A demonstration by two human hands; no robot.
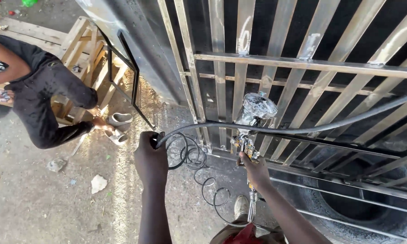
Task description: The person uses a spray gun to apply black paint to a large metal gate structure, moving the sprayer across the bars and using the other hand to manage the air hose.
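My right hand grips a paint spray gun with a round metal cup on top, its nozzle aimed at a bare-metal barred gate that stands upright in front of me. My left hand is closed around a black air hose. The hose runs from that hand across the gate toward the upper right. Below the gun a thin coiled hose loops over the ground. The gate's bars show grey weld marks and patches of filler.
At the left a person in black clothes sits on a wooden pallet, feet beside a pair of sandals. A black tyre lies behind the gate's lower bars. Stones and scraps dot the dirt floor.
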